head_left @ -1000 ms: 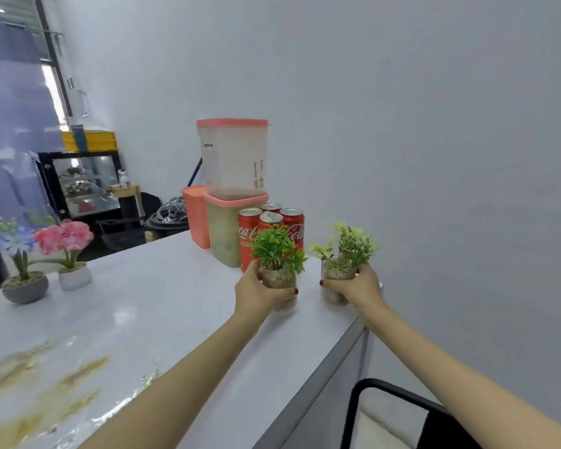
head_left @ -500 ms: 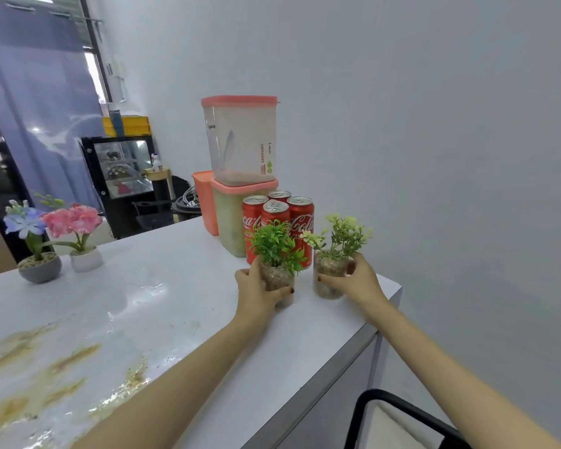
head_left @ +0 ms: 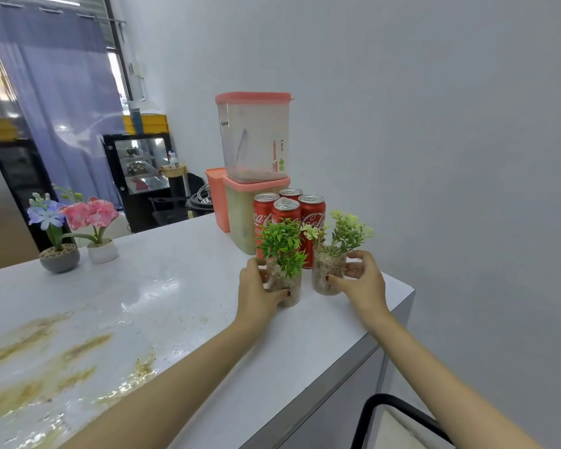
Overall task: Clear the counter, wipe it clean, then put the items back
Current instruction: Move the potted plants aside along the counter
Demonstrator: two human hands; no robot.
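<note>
A white counter carries yellow-brown stains on its near left part. Two small glass jars of pebbles with fake plants stand near its right end. My left hand is wrapped around the bright green plant jar. My right hand holds the pale yellow-green plant jar, thumb in front and fingers behind. Both jars rest on the counter side by side, just in front of several red cola cans.
Behind the cans a clear container with a pink lid is stacked on a greenish one, with an orange tub beside them. A grey flower pot and a white one stand far left. A black chair frame is below right.
Both hands have brought the two plant jars closer together and back toward the cans, down onto the counter. My view has shifted nearer and to the left.
</note>
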